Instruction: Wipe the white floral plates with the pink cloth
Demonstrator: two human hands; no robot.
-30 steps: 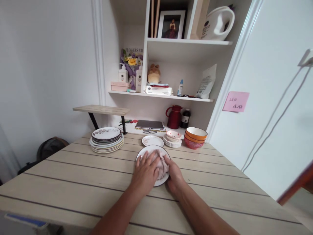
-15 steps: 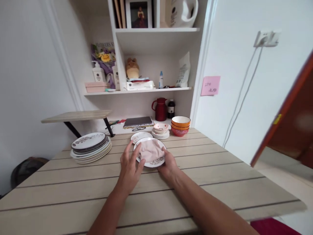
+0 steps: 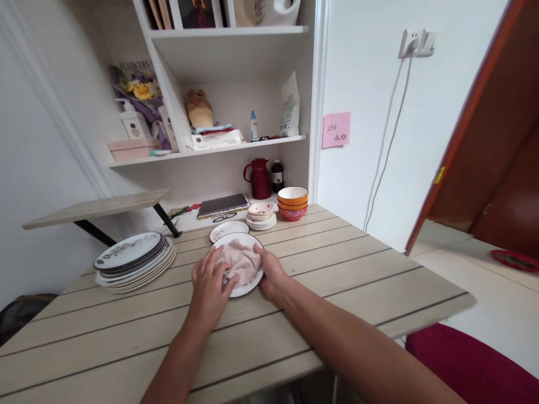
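Note:
A white plate (image 3: 242, 290) with a dark rim is held tilted over the table, with a pale pink cloth (image 3: 241, 261) bunched on its face. My right hand (image 3: 273, 274) grips the plate at its right edge, the thumb on top and the fingers underneath. My left hand (image 3: 211, 280) is on the plate's left side, its fingers curled onto the cloth. Just behind lies another flower-patterned plate (image 3: 229, 230), partly covered by the held one.
A tall stack of plates (image 3: 135, 261) stands at the left, near a small raised shelf (image 3: 96, 207). Small dishes (image 3: 261, 219) and stacked bowls (image 3: 292, 203) sit at the back. Behind them are a red jug (image 3: 260, 179) and a dark laptop (image 3: 223, 205).
My left fingers have moved from spread at the plate's edge to curled on the cloth, which is more crumpled. My right hand keeps its grip. The camera view has turned right.

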